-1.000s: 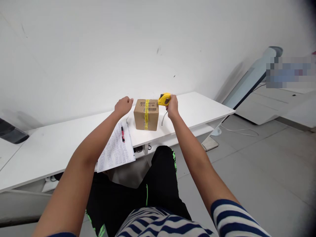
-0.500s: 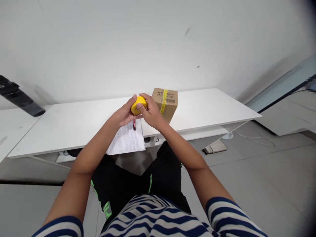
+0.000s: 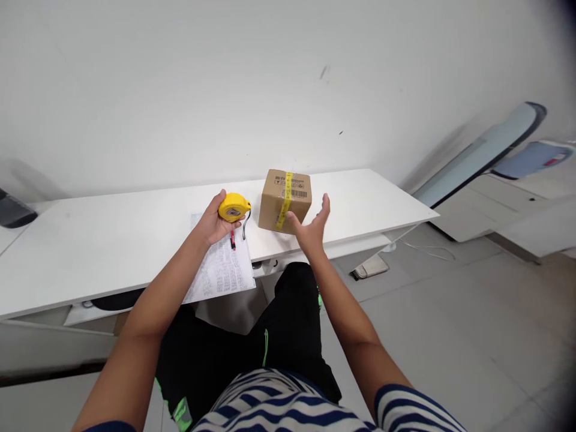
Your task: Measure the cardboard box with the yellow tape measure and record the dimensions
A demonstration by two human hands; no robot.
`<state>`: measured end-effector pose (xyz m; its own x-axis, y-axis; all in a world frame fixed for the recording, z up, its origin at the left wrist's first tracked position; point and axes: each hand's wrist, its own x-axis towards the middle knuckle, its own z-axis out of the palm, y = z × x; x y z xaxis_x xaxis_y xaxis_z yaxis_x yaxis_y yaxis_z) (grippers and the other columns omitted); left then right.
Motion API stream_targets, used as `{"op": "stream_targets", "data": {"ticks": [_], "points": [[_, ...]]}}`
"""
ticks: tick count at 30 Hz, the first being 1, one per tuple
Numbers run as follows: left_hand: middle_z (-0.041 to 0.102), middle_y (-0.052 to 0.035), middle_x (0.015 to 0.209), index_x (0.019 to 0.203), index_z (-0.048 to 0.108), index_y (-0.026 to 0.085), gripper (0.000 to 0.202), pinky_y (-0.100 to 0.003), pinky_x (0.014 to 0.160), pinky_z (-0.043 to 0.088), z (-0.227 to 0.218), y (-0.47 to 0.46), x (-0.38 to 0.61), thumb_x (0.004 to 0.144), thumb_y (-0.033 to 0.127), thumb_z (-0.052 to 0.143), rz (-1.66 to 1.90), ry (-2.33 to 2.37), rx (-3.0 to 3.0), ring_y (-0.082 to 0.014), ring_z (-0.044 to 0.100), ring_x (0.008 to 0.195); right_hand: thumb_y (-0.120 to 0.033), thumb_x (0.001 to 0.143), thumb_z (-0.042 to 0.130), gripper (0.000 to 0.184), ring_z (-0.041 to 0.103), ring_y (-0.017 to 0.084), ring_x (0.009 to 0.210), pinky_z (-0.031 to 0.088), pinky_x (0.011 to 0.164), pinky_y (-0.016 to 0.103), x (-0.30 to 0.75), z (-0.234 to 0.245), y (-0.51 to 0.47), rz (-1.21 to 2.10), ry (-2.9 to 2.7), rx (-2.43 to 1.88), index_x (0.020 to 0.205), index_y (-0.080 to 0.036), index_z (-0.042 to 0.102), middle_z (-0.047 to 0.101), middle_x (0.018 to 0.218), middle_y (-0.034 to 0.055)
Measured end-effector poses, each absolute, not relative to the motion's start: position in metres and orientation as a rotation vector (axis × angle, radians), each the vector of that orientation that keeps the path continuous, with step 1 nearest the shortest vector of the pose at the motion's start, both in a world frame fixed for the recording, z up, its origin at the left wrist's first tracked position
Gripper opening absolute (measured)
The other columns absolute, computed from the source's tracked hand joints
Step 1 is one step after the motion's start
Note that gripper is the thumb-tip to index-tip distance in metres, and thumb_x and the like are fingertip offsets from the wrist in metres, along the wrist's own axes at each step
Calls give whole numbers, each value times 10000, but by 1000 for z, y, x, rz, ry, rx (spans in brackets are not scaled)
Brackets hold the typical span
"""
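Observation:
A yellow tape measure [image 3: 233, 207] with a dark wrist cord rests in my left hand [image 3: 215, 223], the fingers and thumb closed around it above the papers. My right hand [image 3: 311, 230] is open, thumb and fingers spread, in front of the lower right corner of a brown cardboard box [image 3: 274, 201]. Its thumb overlaps the box's front face; whether it touches I cannot tell. Yellow tape [image 3: 286, 198] runs over the box's top and front, beside printed marks and a barcode. Below my left hand, a red and black pen [image 3: 233, 240] lies on the printed sheets [image 3: 225, 270].
The white desk [image 3: 135, 240] runs along a wall, and the sheets hang over its front edge. A dark bottle [image 3: 15, 210] stands at the far left. On the floor at right lies a flat beige object [image 3: 371, 267], with a pale cable behind it.
My right hand has let go of the tape measure and moved right to the box, its fingers opening. My left hand keeps the tape measure. The view has shifted to the right.

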<state>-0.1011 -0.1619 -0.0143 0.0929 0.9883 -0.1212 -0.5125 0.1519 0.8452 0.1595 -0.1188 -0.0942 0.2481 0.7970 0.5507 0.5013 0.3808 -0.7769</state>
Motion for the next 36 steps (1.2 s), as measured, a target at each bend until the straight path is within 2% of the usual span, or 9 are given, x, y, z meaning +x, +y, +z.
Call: {"op": "stream_targets", "data": {"ticks": [2, 5, 9, 13, 17, 21, 26, 30, 36], "points": [[787, -102, 922, 966, 724, 152, 519, -263, 568, 519, -12, -155, -88, 974, 650, 575, 1266, 821, 732, -156, 706, 671, -652, 801, 731, 1160, 441, 365, 1536, 492, 1144, 570, 163, -95, -103, 522, -1420, -1269, 1680, -188, 133, 373, 1683, 264], [786, -100, 897, 971, 720, 164, 537, -263, 554, 509, -11, -152, -80, 965, 679, 570, 1247, 845, 736, -163, 706, 660, -558, 897, 648, 925, 605, 317, 1388, 546, 1088, 515, 174, -85, -84, 670, -1574, -1182, 1664, -220, 258, 534, 1609, 195], [777, -92, 844, 980, 725, 173, 564, -278, 542, 522, -13, -157, -91, 932, 717, 588, 1262, 897, 747, -181, 721, 651, -456, 907, 691, 841, 447, 341, 1554, 440, 1216, 577, 205, -55, -77, 372, -1942, -1127, 1649, -234, 364, 418, 1709, 141], [789, -99, 862, 999, 749, 184, 584, -301, 545, 525, -11, -161, -98, 938, 732, 556, 1297, 886, 759, -197, 721, 663, -336, 846, 798, 746, 409, 402, 1572, 331, 1260, 689, 214, -32, -82, 181, -2405, -1066, 1545, -277, 545, 476, 1677, 93], [788, -106, 927, 1005, 748, 166, 602, -286, 574, 523, 2, -164, -79, 952, 733, 552, 1276, 901, 795, -182, 714, 692, -475, 788, 867, 946, 342, 419, 1604, 270, 1281, 701, 194, -23, -104, 329, -2445, -1046, 1611, -277, 444, 407, 1716, 125], [768, -127, 1011, 1148, 721, 148, 629, -281, 694, 556, 19, -177, -32, 935, 728, 606, 1107, 893, 1001, -206, 738, 884, -648, 836, 768, 1068, 474, 375, 1521, 443, 1189, 621, 182, -17, -139, 502, -2216, -866, 1689, -329, 208, 418, 1701, 138], [746, -121, 1027, 1221, 687, 172, 622, -322, 808, 576, 25, -195, 12, 974, 722, 536, 932, 807, 1117, -226, 716, 972, -624, 843, 775, 721, 597, 367, 1352, 488, 1138, 595, 203, -11, -167, 424, -2067, -856, 1446, -301, 549, 629, 1440, 121], [707, -87, 891, 1026, 721, 157, 490, -284, 725, 558, 21, -202, 15, 951, 636, 656, 803, 868, 1126, -170, 680, 836, -699, 791, 798, 723, 612, 374, 1305, 511, 1110, 594, 232, -11, -176, 361, -1997, -882, 1362, -306, 595, 638, 1368, 121], [561, 27, 687, 832, 689, 159, 473, -207, 552, 436, 18, -189, 2, 688, 530, 947, 900, 1001, 1149, -61, 481, 586, -624, 730, 887, 695, 661, 331, 1187, 602, 1006, 531, 277, -17, -143, 319, -1929, -727, 1300, -326, 625, 650, 1273, 80]]}}
